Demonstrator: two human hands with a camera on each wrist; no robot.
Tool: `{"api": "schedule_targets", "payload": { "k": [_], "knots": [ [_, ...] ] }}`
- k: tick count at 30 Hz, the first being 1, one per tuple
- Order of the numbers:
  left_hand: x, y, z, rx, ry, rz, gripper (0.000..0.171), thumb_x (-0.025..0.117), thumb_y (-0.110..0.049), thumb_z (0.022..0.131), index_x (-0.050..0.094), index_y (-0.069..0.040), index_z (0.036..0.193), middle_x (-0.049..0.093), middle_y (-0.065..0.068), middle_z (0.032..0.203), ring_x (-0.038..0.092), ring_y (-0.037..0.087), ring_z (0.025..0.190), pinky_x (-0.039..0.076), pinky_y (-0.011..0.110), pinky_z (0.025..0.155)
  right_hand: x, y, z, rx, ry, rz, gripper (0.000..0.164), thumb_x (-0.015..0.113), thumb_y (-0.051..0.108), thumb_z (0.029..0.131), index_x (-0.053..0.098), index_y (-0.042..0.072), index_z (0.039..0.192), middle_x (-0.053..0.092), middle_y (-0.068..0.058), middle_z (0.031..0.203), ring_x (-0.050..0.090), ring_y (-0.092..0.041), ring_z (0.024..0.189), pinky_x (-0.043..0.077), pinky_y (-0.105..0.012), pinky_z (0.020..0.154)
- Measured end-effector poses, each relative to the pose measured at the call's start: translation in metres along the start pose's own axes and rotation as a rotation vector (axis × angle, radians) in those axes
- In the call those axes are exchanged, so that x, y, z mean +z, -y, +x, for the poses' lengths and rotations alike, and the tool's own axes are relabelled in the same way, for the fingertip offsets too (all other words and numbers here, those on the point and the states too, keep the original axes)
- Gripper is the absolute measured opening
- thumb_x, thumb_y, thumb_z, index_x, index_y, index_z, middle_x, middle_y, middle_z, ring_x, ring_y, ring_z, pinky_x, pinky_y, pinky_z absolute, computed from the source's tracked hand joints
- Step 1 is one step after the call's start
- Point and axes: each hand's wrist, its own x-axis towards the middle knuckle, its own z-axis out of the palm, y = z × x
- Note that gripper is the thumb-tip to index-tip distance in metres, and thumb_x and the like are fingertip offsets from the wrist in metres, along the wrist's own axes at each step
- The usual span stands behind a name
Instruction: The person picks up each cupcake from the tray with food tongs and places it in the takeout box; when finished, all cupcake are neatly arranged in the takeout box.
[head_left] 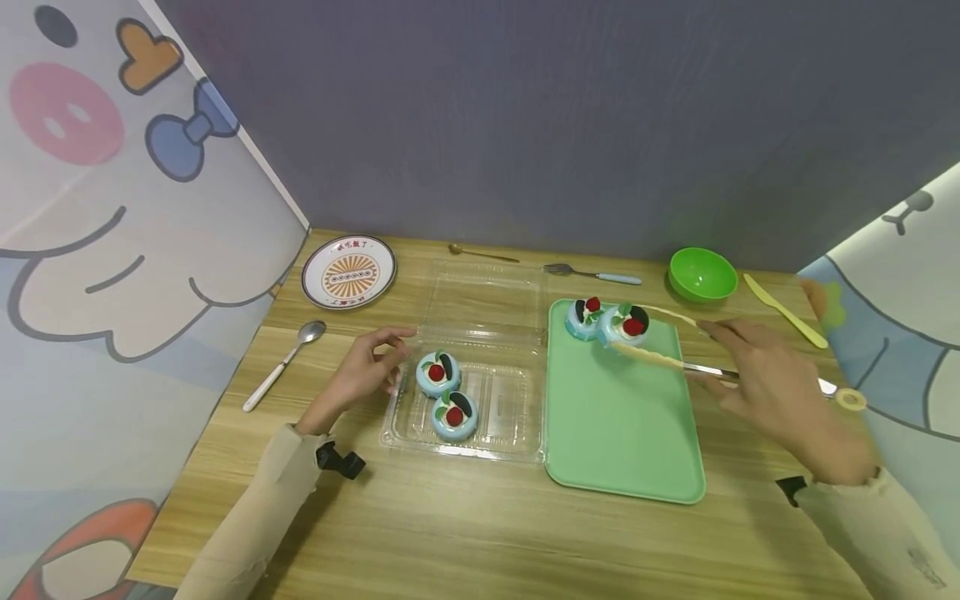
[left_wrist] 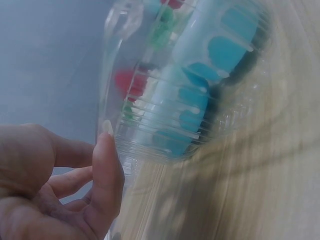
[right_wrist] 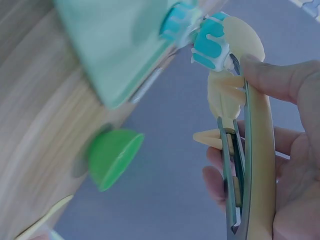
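Observation:
My right hand grips a pair of food tongs with cream-coloured tips. Between those tips is a blue toy cupcake with a red berry on top, which looks raised over the green tray. Close beside it, a second cupcake stands at the tray's far left corner. My left hand pinches the left rim of a clear plastic box between thumb and finger. Inside the box sit two more cupcakes, one farther back and one nearer. Its hinged lid lies back.
At the back left is a patterned plate, with a white-handled spoon in front. A small brown spoon and a blue-handled fork lie along the wall. A green bowl and yellow knife are back right.

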Motion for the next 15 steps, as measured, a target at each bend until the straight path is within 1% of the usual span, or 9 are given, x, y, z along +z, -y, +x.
{"api": "schedule_targets", "payload": {
  "k": [4, 7, 10, 12, 14, 15],
  "knots": [
    [0.000, 0.001, 0.000, 0.002, -0.004, 0.006, 0.036, 0.055, -0.012, 0.101, 0.055, -0.008, 0.136, 0.051, 0.020, 0.108, 0.057, 0.012, 0.057, 0.059, 0.039, 0.048, -0.005, 0.022, 0.004, -0.046, -0.021, 0.022, 0.076, 0.085, 0.040, 0.071, 0.056, 0.013, 0.137, 0.062, -0.012, 0.127, 0.062, -0.039, 0.109, 0.047, -0.053, 0.042],
    [0.000, 0.001, 0.000, 0.004, -0.005, 0.006, 0.035, 0.054, -0.011, 0.101, 0.055, -0.008, 0.136, 0.051, 0.020, 0.108, 0.057, 0.012, 0.057, 0.059, 0.039, 0.047, -0.006, 0.039, 0.008, -0.091, -0.035, 0.044, 0.076, 0.085, 0.040, 0.072, 0.056, 0.014, 0.137, 0.063, -0.009, 0.125, 0.063, -0.036, 0.108, 0.048, -0.049, 0.042],
    [0.000, 0.000, -0.001, 0.005, -0.006, 0.005, 0.035, 0.054, -0.011, 0.101, 0.055, -0.008, 0.136, 0.051, 0.019, 0.108, 0.057, 0.012, 0.056, 0.059, 0.039, 0.047, -0.005, 0.054, 0.011, -0.162, -0.061, 0.041, 0.074, 0.084, 0.040, 0.072, 0.057, 0.014, 0.136, 0.064, -0.007, 0.121, 0.065, -0.031, 0.102, 0.047, -0.037, 0.041],
    [0.001, 0.000, -0.001, 0.004, -0.013, 0.007, 0.035, 0.054, -0.011, 0.101, 0.055, -0.009, 0.136, 0.051, 0.017, 0.107, 0.057, 0.012, 0.056, 0.059, 0.040, 0.047, -0.003, 0.064, 0.013, -0.215, -0.071, 0.034, 0.073, 0.083, 0.042, 0.073, 0.058, 0.014, 0.136, 0.064, -0.006, 0.120, 0.066, -0.028, 0.098, 0.042, -0.028, 0.039],
    [0.001, 0.000, -0.002, 0.005, -0.014, 0.010, 0.036, 0.054, -0.011, 0.101, 0.055, -0.008, 0.137, 0.052, 0.017, 0.107, 0.057, 0.012, 0.056, 0.059, 0.039, 0.047, 0.000, 0.073, 0.015, -0.259, -0.070, 0.024, 0.073, 0.081, 0.044, 0.074, 0.058, 0.013, 0.135, 0.064, -0.005, 0.120, 0.067, -0.026, 0.095, 0.039, -0.022, 0.040],
    [0.001, 0.000, -0.001, 0.003, -0.016, 0.009, 0.036, 0.054, -0.011, 0.101, 0.055, -0.008, 0.137, 0.052, 0.016, 0.108, 0.057, 0.012, 0.056, 0.059, 0.039, 0.047, 0.001, 0.077, 0.016, -0.276, -0.064, 0.022, 0.073, 0.081, 0.045, 0.075, 0.058, 0.013, 0.136, 0.064, -0.004, 0.121, 0.066, -0.025, 0.096, 0.037, -0.020, 0.040]
  ]
}}
